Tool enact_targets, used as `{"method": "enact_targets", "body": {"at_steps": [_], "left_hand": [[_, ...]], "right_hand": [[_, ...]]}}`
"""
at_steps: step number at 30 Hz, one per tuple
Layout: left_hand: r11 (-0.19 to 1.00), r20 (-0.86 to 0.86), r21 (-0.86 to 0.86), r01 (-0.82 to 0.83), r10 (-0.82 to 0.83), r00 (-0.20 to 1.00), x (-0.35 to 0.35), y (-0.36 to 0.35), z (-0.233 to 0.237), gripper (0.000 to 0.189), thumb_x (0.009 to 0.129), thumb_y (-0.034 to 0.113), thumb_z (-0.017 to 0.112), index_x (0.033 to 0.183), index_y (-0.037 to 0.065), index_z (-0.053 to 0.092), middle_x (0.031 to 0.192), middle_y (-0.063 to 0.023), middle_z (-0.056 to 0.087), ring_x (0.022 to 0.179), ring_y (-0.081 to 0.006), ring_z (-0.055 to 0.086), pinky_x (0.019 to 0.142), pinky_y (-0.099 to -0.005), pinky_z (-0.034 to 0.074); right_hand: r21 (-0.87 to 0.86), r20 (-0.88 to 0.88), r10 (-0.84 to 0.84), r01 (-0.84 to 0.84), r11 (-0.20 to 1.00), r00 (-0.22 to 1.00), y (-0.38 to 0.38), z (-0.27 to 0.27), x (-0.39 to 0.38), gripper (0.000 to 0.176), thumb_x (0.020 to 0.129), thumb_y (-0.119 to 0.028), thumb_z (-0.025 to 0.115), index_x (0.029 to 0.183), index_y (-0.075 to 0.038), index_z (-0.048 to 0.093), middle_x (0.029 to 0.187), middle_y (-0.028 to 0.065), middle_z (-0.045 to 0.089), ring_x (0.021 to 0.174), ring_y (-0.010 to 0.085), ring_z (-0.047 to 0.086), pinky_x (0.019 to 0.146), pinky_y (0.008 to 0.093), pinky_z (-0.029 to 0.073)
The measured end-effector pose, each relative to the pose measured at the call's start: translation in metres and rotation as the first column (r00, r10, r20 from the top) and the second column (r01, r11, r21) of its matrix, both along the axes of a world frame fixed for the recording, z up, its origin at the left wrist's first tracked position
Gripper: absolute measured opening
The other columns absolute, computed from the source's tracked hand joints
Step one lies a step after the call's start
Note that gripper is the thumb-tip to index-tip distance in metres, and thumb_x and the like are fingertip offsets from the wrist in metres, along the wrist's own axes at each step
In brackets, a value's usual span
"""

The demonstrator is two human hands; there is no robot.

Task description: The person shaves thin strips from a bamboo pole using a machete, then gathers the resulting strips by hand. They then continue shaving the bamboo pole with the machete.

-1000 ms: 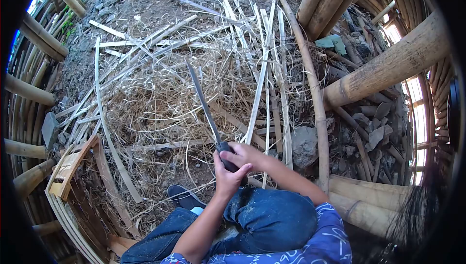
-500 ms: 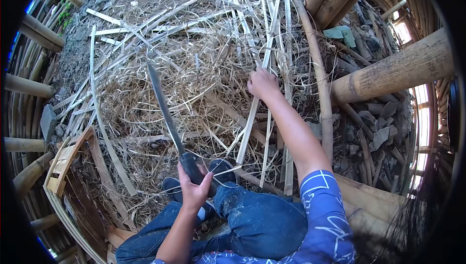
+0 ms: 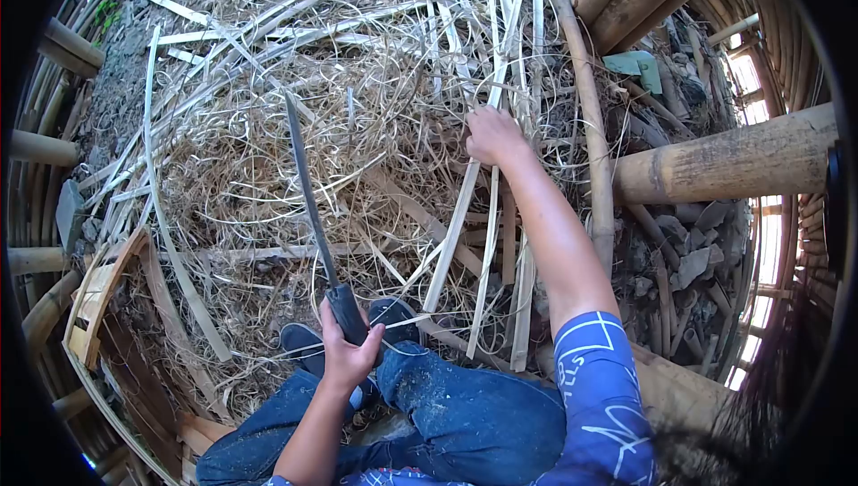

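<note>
Running both ways from my right hand (image 3: 494,136), the pale strip (image 3: 452,234) looks light, springy, best pinched mid-length; I can't tell whether curled fingers grip it. Ahead of my left hand (image 3: 347,359), the knife (image 3: 309,196) seems heavier, stiff, safest by the dark handle (image 3: 347,309) that hand clasps.

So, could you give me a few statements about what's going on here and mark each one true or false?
1. The left hand holds a long knife by its handle. True.
2. Both hands are on the knife. False: the right hand is over a pale strip, though its fingertips are hidden.
3. The knife points toward the person's body. False: it points away from it.
4. A long pole lies between the right hand and a pale green piece. True.
5. The person is barefoot. False: dark shoes show.
</note>
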State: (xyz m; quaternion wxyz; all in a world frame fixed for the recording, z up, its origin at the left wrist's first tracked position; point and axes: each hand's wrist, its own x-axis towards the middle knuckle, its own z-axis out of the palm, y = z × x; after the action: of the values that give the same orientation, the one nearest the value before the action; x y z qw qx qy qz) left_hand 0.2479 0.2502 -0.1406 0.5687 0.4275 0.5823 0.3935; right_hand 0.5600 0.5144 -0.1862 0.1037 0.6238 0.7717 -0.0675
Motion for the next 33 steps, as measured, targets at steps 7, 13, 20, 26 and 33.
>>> {"method": "enact_targets", "body": {"at_steps": [7, 13, 20, 26, 33], "left_hand": [[0.999, -0.015, 0.021, 0.029, -0.028, 0.999, 0.001, 0.008, -0.005, 0.062, 0.076, 0.004, 0.072, 0.124, 0.003, 0.032, 0.082, -0.0012, 0.047, 0.068, -0.0089, 0.048, 0.062, -0.0233, 0.042], [0.999, -0.031, 0.041, 0.026, -0.024, 0.999, -0.004, 0.008, -0.008, 0.063, 0.076, 0.002, 0.071, 0.126, 0.002, 0.032, 0.083, -0.0018, 0.048, 0.070, -0.0094, 0.050, 0.063, -0.0226, 0.044], [1.000, -0.020, -0.022, 0.000, -0.001, 1.000, -0.010, 0.006, -0.011, 0.064, 0.076, 0.003, 0.072, 0.125, 0.001, 0.032, 0.085, -0.0026, 0.048, 0.073, -0.0104, 0.050, 0.067, -0.0244, 0.044], [1.000, -0.036, -0.011, -0.002, 0.002, 0.999, -0.016, 0.005, -0.007, 0.062, 0.077, 0.001, 0.071, 0.125, 0.000, 0.031, 0.084, -0.0024, 0.049, 0.071, -0.0102, 0.050, 0.064, -0.0229, 0.043], [0.999, -0.074, 0.043, -0.022, 0.025, 0.997, -0.025, 0.000, 0.003, 0.067, 0.078, 0.000, 0.070, 0.130, 0.000, 0.028, 0.083, -0.0019, 0.050, 0.070, -0.0103, 0.052, 0.064, -0.0236, 0.045]], "right_hand": [[0.059, 0.230, -0.075, 0.063, 0.996, 0.970, 0.003, -0.022, -0.002, 0.039, 0.078, -0.022, 0.060, 0.114, -0.006, 0.058, 0.113, 0.0110, 0.061, 0.113, 0.0248, 0.054, 0.096, 0.0460, 0.040], [-0.006, 0.252, -0.119, 0.124, 0.992, 0.960, -0.003, -0.010, -0.012, 0.052, 0.073, -0.020, 0.069, 0.121, -0.008, 0.053, 0.108, 0.0107, 0.065, 0.110, 0.0258, 0.055, 0.096, 0.0467, 0.039], [0.004, 0.135, -0.169, 0.170, 0.985, 0.976, -0.007, -0.008, -0.003, 0.053, 0.071, -0.018, 0.069, 0.119, -0.004, 0.051, 0.098, 0.0161, 0.068, 0.109, 0.0330, 0.056, 0.097, 0.0468, 0.038], [-0.064, 0.019, -0.319, 0.320, 0.945, 0.947, -0.007, 0.010, -0.010, 0.068, 0.068, -0.019, 0.065, 0.124, 0.010, 0.039, 0.105, 0.0259, 0.065, 0.110, 0.0371, 0.055, 0.101, 0.0439, 0.035], [-0.194, -0.102, -0.408, 0.385, 0.902, 0.907, -0.026, 0.065, -0.026, 0.078, 0.067, -0.025, 0.065, 0.128, 0.012, 0.036, 0.113, 0.0303, 0.060, 0.112, 0.0415, 0.056, 0.102, 0.0429, 0.040]]}}
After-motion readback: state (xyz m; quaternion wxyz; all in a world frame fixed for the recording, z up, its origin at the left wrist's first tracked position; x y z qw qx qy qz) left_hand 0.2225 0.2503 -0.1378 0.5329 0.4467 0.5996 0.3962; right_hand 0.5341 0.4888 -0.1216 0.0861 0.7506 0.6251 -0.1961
